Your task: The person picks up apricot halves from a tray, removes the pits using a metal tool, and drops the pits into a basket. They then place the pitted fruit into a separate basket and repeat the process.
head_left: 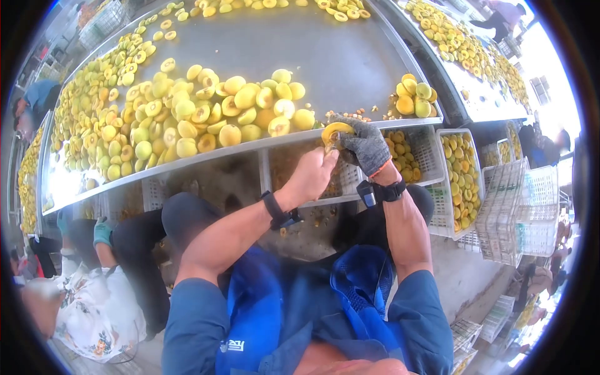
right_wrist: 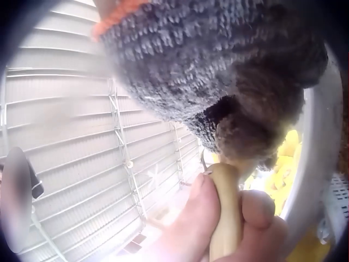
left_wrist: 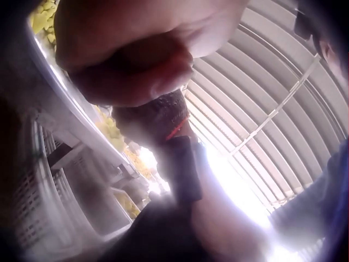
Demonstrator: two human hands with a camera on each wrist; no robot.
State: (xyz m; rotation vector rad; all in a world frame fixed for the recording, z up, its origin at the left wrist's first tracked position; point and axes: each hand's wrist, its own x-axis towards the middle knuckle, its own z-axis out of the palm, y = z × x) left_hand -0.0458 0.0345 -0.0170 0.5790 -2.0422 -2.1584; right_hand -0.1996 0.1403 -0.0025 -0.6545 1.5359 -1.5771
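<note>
In the head view my bare left hand meets my gloved right hand at the near edge of a metal table. The right hand, in a grey knit glove with an orange cuff, grips a cut yellow peach. My left fingers and thumb pinch a pale wooden-handled pitting tool, clearest in the right wrist view. A thin curved metal tip shows beside the handle's end, close under the glove. In the left wrist view, the curled left hand hides the tool and the peach.
Halved peaches lie heaped along the left of the metal table. A small pile sits at its right corner, near scattered pits. Below stand a crate of peaches and stacked white crates. Another person sits at left.
</note>
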